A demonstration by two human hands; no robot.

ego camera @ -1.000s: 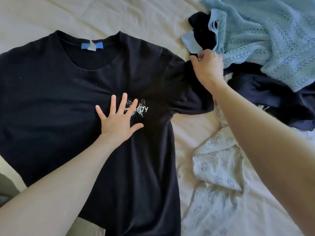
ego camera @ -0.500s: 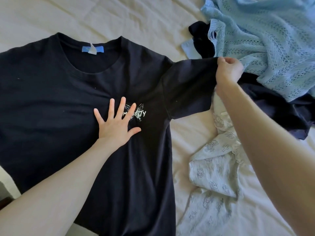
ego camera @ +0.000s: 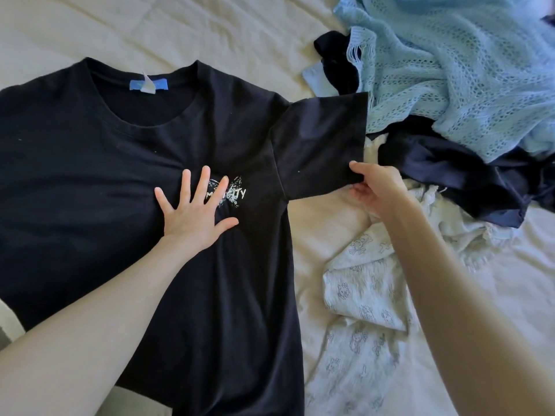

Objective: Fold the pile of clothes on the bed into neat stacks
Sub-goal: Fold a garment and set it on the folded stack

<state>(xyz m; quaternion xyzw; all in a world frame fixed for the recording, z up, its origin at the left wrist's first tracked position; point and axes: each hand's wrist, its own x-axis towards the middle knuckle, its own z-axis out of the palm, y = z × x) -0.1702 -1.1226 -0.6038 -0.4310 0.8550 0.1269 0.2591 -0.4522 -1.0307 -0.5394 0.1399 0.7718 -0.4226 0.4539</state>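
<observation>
Sleeve now spread flat: you're finishing the lay-out, not folding yet.

Your right hand (ego camera: pixel 375 190) is pinching the lower cuff corner of the black T-shirt's (ego camera: pixel 105 175) sleeve (ego camera: pixel 321 145); a second ago it was gripping the bunched sleeve higher up near the shoulder seam, and the sleeve is now pulled out straight, its cuff touching the light blue knit (ego camera: pixel 450 70). Your left hand (ego camera: pixel 192 211) is staying flat, fingers spread, pressing on the chest print (ego camera: pixel 237 193) as an anchor. The shirt is lying face up on the cream bedsheet (ego camera: pixel 120 31), with the unfolded pile right of the sleeve: a navy garment (ego camera: pixel 450 175) and a white printed garment (ego camera: pixel 360 295). The sleeve looks ready to fold inward.
</observation>
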